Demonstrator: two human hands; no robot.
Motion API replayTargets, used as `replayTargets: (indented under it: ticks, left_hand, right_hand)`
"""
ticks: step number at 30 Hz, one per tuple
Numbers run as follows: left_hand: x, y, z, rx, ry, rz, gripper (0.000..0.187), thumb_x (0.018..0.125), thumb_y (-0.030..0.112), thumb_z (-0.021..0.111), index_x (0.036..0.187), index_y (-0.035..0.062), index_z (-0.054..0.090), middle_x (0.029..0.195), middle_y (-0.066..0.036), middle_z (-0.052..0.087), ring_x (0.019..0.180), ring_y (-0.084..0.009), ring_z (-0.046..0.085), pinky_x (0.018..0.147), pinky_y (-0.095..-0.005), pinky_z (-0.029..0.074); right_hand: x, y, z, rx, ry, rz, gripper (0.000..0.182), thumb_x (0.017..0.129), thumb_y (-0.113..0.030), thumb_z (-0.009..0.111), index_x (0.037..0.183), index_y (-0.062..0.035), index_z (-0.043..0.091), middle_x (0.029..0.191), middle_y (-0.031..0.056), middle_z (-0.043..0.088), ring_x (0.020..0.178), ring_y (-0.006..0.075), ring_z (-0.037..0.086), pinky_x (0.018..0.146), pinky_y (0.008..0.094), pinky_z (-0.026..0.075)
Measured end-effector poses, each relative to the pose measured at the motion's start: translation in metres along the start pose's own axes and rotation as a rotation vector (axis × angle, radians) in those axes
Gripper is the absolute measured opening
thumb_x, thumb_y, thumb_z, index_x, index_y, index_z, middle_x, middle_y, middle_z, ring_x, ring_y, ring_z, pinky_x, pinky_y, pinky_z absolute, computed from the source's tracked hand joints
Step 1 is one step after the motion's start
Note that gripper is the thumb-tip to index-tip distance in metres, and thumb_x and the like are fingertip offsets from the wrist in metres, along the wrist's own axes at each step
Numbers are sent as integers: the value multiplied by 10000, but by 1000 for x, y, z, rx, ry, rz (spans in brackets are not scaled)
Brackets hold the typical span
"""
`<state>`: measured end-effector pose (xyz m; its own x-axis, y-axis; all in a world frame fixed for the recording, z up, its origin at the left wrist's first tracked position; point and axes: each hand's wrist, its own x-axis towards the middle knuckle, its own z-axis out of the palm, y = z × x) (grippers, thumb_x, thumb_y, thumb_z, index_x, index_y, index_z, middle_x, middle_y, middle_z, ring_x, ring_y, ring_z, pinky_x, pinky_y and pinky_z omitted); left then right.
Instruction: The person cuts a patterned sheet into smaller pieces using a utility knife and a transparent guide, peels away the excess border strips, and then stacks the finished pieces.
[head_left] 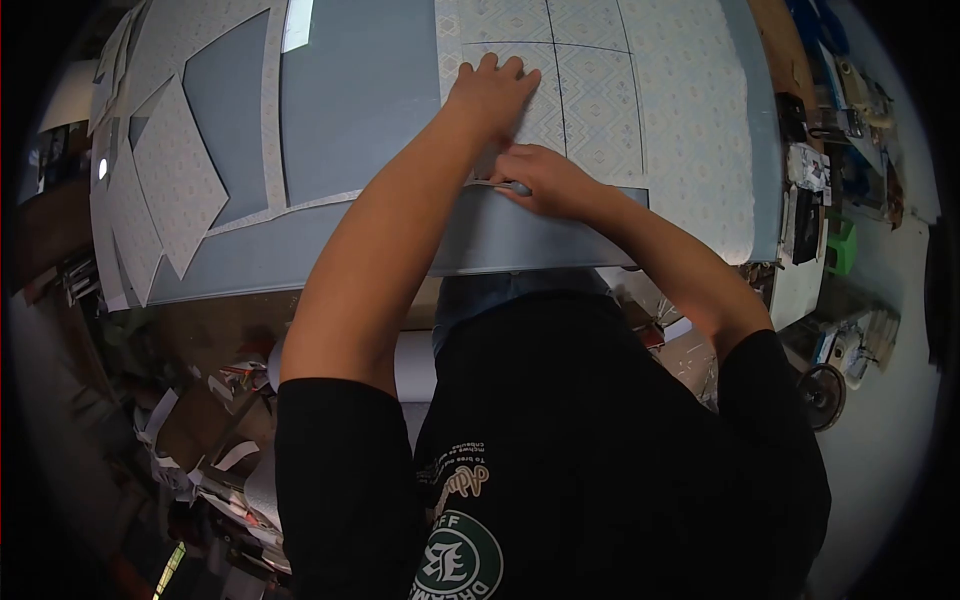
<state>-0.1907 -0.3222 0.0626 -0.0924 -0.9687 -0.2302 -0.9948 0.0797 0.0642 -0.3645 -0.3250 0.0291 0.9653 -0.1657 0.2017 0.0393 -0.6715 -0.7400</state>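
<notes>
Patterned paper covers the right part of a blue-grey table (350,110): a broad sheet (605,110) ruled with dark lines, two of which cross beyond the hands. The left hand (495,97) lies palm down on the left part of this sheet, open, fingers slightly parted and bent, with nothing seen in its grasp. Just nearer, and a little to the right, the right hand (548,181) is closed around a grey tool (517,187) at the near edge of the sheet; the tool's tip points left, and what kind it is I cannot tell.

Left of the hands, bare table shows between a narrow strip (271,150) running far to near and some pointed pieces (183,170) of the same paper, which overlap at the left edge. Past the table's right side stands a green stool (843,247). Below the near edge, left of the person's black shirt (620,450), is a white roll (415,365).
</notes>
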Motion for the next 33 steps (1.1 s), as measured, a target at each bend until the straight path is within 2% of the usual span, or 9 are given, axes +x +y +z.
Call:
replayTargets:
  ticks: [10,14,20,22,24,25,27,30,33]
  left_hand:
    - [0,1,-3,16,-19,11,1137,520,318,974,1511,216,426,1431,-62,502,1292,-342,503,987,-518,507]
    - [8,-2,-17,48,-43,73,1081,524,329,975,1465,180,465,1382,-72,528,1264,-340,537,971,-498,517]
    - [39,-14,-23,144,-95,289,941,527,338,980,1324,110,535,1275,-101,593,1166,-330,620,930,-426,549]
    - [46,-15,-27,137,-103,357,916,525,343,984,1293,96,550,1255,-108,606,1150,-325,631,921,-412,557]
    - [48,-12,-29,75,-84,292,926,505,263,1007,1294,24,587,1279,-130,623,1224,-340,599,965,-567,519]
    - [49,-13,-29,64,-85,330,926,505,263,1007,1294,24,587,1279,-130,623,1224,-340,599,965,-567,519]
    - [53,-18,-28,10,-81,302,934,497,290,1013,1290,27,597,1312,-136,614,1234,-349,597,1021,-639,480]
    - [66,-23,-23,58,-141,343,968,531,401,1000,1314,38,560,1329,-109,589,1238,-357,584,929,-633,534]
    - [72,-23,-24,76,-213,360,1004,545,423,997,1361,38,555,1366,-106,574,1286,-367,556,1001,-672,493]
  right_hand:
    - [-8,0,2,64,42,8,149,855,-74,740,971,-66,647,944,82,666,931,307,633,838,423,507]
    - [-17,-13,16,-13,158,70,156,854,-86,739,985,-76,655,937,83,664,928,306,628,847,422,491]
    - [-27,-56,55,-159,400,354,161,871,-93,730,1016,-81,662,988,102,688,944,330,635,848,433,498]
    - [-22,-72,70,26,510,559,218,864,-42,722,1070,-63,653,1052,124,711,978,334,674,865,412,538]
    - [-13,-87,86,-49,636,623,217,864,-38,727,1059,-58,633,1057,134,719,976,345,687,842,413,554]
    - [-7,-93,92,-117,729,647,220,863,-35,732,1047,-53,613,1062,144,728,974,356,701,820,414,571]
    - [4,-104,101,-163,774,737,214,869,-43,733,1034,-48,597,1062,149,728,975,356,704,812,413,575]
    - [21,-119,107,-197,817,872,209,878,-52,732,1019,-41,579,1058,155,726,956,352,711,785,400,583]
    - [36,-131,105,-208,811,999,208,878,-47,731,1014,-36,574,1037,156,720,916,347,714,753,387,586]
